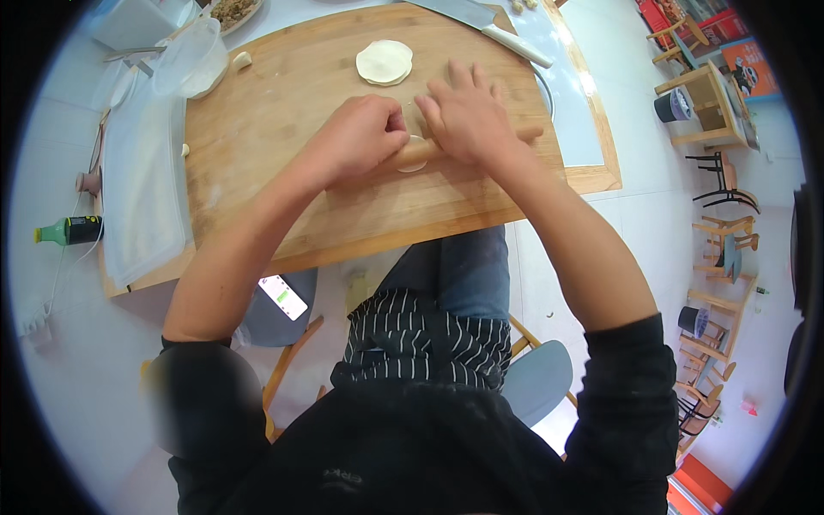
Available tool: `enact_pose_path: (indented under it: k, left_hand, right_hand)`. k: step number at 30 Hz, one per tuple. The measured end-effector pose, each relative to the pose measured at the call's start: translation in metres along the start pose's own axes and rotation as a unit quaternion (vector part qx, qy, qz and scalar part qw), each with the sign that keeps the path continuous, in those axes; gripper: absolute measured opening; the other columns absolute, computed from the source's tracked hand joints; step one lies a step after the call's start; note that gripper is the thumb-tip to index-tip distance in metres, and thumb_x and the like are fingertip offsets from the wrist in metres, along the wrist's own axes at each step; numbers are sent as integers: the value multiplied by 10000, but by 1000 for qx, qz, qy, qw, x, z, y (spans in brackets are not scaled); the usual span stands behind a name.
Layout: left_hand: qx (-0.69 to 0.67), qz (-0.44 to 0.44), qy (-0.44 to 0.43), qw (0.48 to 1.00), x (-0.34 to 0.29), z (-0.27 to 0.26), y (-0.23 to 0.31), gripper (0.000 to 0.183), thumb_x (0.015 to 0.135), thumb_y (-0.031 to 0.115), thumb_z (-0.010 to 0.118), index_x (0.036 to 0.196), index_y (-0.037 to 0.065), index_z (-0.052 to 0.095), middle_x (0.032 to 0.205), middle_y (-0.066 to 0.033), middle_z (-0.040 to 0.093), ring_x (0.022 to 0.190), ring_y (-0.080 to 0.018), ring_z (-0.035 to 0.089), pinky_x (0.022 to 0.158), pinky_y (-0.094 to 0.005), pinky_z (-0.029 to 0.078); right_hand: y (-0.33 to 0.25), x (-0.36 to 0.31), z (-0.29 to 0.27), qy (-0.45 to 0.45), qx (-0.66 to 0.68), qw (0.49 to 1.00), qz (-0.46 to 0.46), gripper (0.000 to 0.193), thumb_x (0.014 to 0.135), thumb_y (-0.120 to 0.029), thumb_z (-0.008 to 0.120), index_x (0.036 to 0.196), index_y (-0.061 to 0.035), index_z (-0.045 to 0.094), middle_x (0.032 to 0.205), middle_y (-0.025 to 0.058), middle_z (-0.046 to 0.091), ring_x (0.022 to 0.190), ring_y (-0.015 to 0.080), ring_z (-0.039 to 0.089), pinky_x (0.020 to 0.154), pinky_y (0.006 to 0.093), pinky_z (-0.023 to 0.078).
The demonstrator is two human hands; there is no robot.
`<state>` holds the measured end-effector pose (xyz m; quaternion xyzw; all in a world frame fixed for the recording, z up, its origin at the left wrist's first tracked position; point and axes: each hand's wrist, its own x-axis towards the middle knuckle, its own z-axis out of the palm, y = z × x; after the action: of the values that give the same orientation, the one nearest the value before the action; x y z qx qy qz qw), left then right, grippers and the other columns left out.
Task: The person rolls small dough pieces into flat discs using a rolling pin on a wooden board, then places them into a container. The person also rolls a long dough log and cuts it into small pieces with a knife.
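Dough circle (412, 167) looks soft, tears easily, grab its near rim; left hand (362, 137) curled, can't tell if gripping, right hand (468, 118) open over rolling pin (421, 153).

Wooden board (275, 112) on a table (601, 178) with pale top panel and wood rim. Board has faint whitish smears on its left part. On it: round flat dough wrappers (384, 63), stacked slightly offset, toward the far edge. Rolling pin (415, 153) lies crosswise over a small dough disc (412, 166) nearer the front edge. Dough lump (242, 61) far left, smaller bit (185, 149) at left edge. Knife (468, 19) across far right corner, handle past board edge. Translucent plastic sheet or tray (146, 197), can't tell which, on table just left of board
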<state>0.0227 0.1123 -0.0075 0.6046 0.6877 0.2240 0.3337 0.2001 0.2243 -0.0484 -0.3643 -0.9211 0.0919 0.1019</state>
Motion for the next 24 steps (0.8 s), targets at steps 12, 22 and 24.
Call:
enact_pose_path:
  k: [12, 22, 24]
  left_hand:
    - [-57, -3, 24, 998, 2, 2, -4, 154, 910, 133, 716, 930, -12, 668, 856, -125, 720, 759, -191, 670, 689, -353, 545]
    - [2, 23, -18, 1000, 8, -9, -4, 175, 904, 160, 711, 931, -13, 720, 844, -110, 745, 749, -197, 683, 699, -353, 547]
    - [4, 3, -56, 998, 18, -13, -2, 181, 913, 157, 699, 961, -14, 730, 859, -109, 753, 763, -208, 689, 719, -360, 553]
  right_hand:
    - [-13, -116, -32, 24, 1, 998, -59, 403, 1029, -437, 601, 1125, -65, 722, 1599, 266, 453, 1493, 519, 372, 1201, 705, 258]
    - [0, 7, 7, 26, 7, 1000, -8, 474, 1082, -475, 494, 1269, -105, 723, 1582, 265, 465, 1512, 530, 338, 1213, 702, 256]
    - [-1, 19, 11, 63, 6, 998, 9, 493, 1088, -483, 472, 1293, -113, 725, 1578, 264, 467, 1510, 527, 342, 1212, 699, 260]
